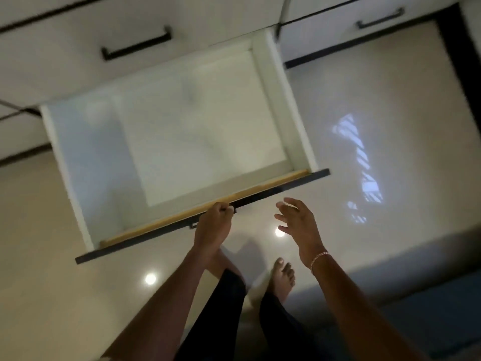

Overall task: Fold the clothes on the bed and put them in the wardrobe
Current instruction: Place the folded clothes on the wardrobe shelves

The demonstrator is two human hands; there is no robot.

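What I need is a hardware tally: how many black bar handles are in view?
3 handles: one upper left, one upper right, both on closed fronts; one on the open drawer, mostly hidden by the left hand.

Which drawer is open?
The low drawer, pulled out over the floor, whose front edge the left hand grips. The upper-left drawer and the upper-right drawer are shut, with black bar handles.

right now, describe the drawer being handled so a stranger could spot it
Start at the white wardrobe across the top of the view. One drawer juts out over the pale floor, the left hand gripping its dark front edge. Its neighbours, with black bar handles, are shut; only this one shows its inside.
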